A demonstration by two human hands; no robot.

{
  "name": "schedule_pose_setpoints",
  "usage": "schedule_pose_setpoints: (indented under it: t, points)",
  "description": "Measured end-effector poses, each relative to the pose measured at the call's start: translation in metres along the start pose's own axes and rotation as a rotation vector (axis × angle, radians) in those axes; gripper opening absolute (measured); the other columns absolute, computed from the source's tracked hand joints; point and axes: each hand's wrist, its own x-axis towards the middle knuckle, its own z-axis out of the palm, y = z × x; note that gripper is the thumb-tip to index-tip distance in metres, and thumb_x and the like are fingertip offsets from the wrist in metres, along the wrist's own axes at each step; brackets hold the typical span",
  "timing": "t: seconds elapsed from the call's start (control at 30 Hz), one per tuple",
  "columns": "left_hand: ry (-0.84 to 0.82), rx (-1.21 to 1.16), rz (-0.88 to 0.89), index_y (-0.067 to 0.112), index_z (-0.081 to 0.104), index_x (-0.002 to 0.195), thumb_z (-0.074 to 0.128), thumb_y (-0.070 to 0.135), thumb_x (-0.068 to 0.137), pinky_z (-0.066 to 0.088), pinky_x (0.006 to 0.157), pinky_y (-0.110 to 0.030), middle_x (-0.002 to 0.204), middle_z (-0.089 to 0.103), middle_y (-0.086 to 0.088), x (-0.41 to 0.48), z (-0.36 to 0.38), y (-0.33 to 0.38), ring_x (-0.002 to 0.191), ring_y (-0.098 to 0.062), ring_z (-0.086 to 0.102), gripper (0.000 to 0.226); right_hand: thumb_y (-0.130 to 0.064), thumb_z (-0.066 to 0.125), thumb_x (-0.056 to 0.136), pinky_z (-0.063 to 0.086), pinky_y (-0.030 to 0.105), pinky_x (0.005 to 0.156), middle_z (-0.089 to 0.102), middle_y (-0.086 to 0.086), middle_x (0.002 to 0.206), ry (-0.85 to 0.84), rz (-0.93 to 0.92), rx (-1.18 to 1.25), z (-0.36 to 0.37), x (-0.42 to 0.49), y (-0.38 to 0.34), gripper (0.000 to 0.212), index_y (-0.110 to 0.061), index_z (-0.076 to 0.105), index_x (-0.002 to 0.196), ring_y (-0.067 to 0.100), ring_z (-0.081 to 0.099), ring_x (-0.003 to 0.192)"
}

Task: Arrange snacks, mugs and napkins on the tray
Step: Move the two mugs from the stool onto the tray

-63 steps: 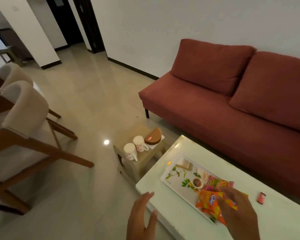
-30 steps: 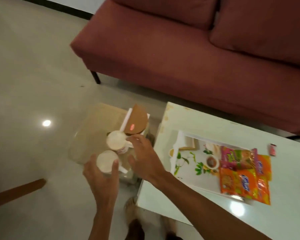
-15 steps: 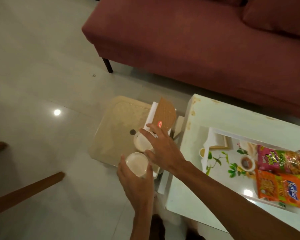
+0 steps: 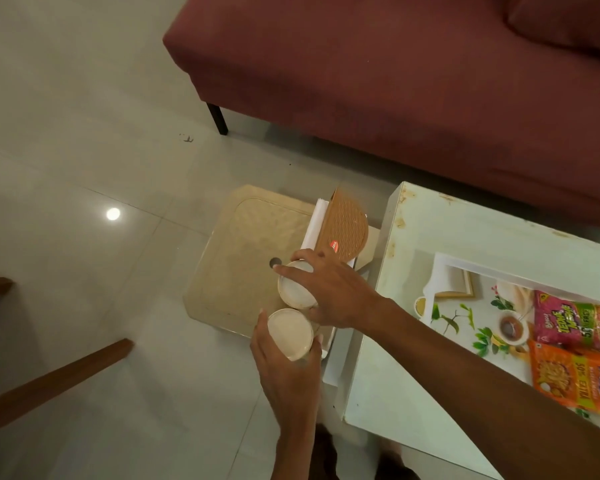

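Two white mugs are over the beige plastic stool (image 4: 243,251). My left hand (image 4: 284,372) is wrapped round the nearer mug (image 4: 289,333), and my right hand (image 4: 329,292) grips the farther mug (image 4: 293,289) from its right side. Behind them on the stool stands a brown fan-shaped napkin holder (image 4: 345,228) with white napkins (image 4: 313,225). The white floral tray (image 4: 465,306) lies on the white coffee table (image 4: 430,230) at right. On it lie a pink snack packet (image 4: 575,323) and an orange snack packet (image 4: 575,379).
A dark red sofa (image 4: 395,81) runs along the far side, close behind the table and stool. A wooden chair leg (image 4: 49,382) crosses the tiled floor at lower left. My feet are below, between stool and table.
My hands went from the snack packets on the tray over to the stool. Each hand has closed on a mug, and the view has moved closer over the stool.
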Motion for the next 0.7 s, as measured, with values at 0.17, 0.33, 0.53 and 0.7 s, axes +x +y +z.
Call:
schedule_pose_setpoints:
  t: [0.17,0.33,0.53,0.7]
  points:
    - [-0.001,-0.017,0.024,0.014,0.035,0.146,0.094,0.036,0.056,0.044,0.091,-0.03,0.139,0.051,-0.011,0.004,0.001,-0.008,0.12,-0.015,0.047,0.11,-0.041,0.082,0.065,0.053,0.048,0.085,0.043,0.009,0.14,-0.024,-0.005,-0.055,0.0,0.006,0.003,0.091,-0.035,0.034,0.143,0.032,0.043,0.118]
    - [0.011,-0.066,0.003,0.02,0.033,0.145,0.093,0.042,0.055,0.044,0.094,-0.031,0.139,0.053,-0.006,0.007,0.001,-0.014,0.118,-0.01,0.045,0.11,-0.038,0.085,0.062,0.053,0.047,0.084,0.048,0.009,0.137,-0.02,-0.005,-0.071,0.002,0.007,0.002,0.093,-0.034,0.036,0.141,0.032,0.045,0.116]
    - [0.048,-0.075,0.035,0.018,0.048,0.129,0.089,0.05,0.053,0.052,0.087,-0.028,0.121,0.063,-0.003,0.008,0.001,-0.018,0.104,-0.01,0.055,0.093,-0.036,0.085,0.063,0.053,0.049,0.085,0.047,0.009,0.138,-0.018,0.0,-0.09,0.001,0.007,0.0,0.091,-0.034,0.036,0.14,0.032,0.045,0.119]
    - [0.036,-0.091,0.074,0.018,0.05,0.128,0.092,0.045,0.052,0.05,0.086,-0.02,0.117,0.059,0.008,0.011,-0.001,-0.02,0.102,-0.008,0.057,0.091,-0.038,0.084,0.066,0.051,0.05,0.088,0.049,0.009,0.139,0.0,0.018,-0.091,0.0,0.005,-0.002,0.088,-0.032,0.038,0.14,0.032,0.046,0.12]
